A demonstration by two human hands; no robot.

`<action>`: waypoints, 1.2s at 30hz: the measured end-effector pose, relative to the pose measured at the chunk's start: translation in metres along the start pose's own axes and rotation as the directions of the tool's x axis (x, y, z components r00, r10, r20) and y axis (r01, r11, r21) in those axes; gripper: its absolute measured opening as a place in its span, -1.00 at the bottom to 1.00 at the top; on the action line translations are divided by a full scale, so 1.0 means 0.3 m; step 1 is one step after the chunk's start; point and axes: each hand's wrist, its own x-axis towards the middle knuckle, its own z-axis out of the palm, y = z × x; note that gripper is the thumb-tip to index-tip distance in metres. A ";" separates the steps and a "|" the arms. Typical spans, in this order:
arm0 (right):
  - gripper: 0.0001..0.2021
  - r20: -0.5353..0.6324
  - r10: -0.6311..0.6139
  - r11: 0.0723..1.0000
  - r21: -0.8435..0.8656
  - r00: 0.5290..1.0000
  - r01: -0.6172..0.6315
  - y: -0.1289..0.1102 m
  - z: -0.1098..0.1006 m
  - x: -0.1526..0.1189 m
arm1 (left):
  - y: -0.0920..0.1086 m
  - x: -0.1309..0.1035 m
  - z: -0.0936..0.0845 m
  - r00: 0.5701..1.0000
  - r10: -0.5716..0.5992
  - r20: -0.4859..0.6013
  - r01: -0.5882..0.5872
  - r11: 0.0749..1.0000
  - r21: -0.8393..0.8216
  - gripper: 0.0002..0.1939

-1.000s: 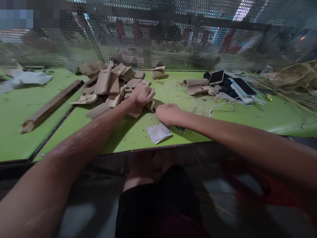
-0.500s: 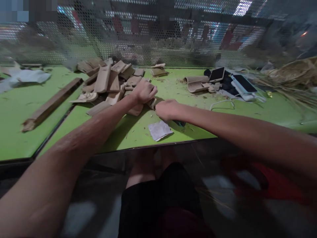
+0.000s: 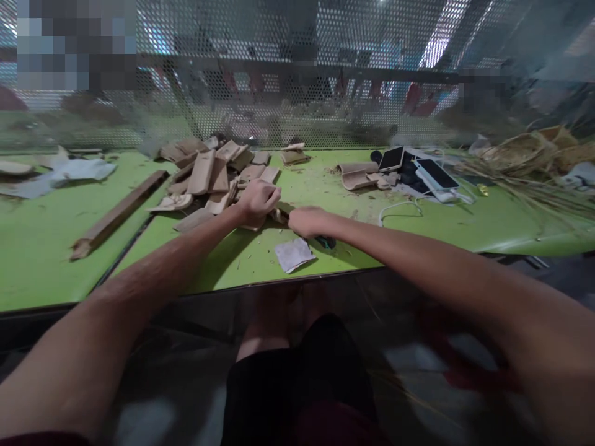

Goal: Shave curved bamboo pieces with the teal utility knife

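My left hand (image 3: 258, 202) is closed at the front right of a pile of curved brown wooden pieces (image 3: 202, 172). A small pale piece (image 3: 279, 215) shows between my hands, and what the left fingers hold is hidden. Just to the right, my right hand (image 3: 307, 221) is closed in a fist with its knuckles toward the left hand; its grip is hidden too. A dark and green object (image 3: 325, 241) lies below the right wrist. In front of the hands rests a folded greyish paper (image 3: 294, 254).
On the green table (image 3: 223, 272), a long wooden strip (image 3: 118, 214) lies left. Curved pieces (image 3: 357, 175), a phone (image 3: 391, 159) and a white device (image 3: 436, 175) with a cable are right. Dried fibres (image 3: 525, 161) lie far right. A perforated screen (image 3: 279, 93) stands behind.
The camera view has tilted up, so the table appears lower. My left hand has moved slightly away from my right hand, leaving a wider gap. Both hands stay closed.
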 end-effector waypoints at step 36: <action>-0.62 -0.172 0.046 0.993 -0.099 0.984 -0.064 -0.066 0.027 -0.069 | -0.008 -0.003 0.002 0.998 -0.065 0.011 0.064 0.995 0.075 -0.54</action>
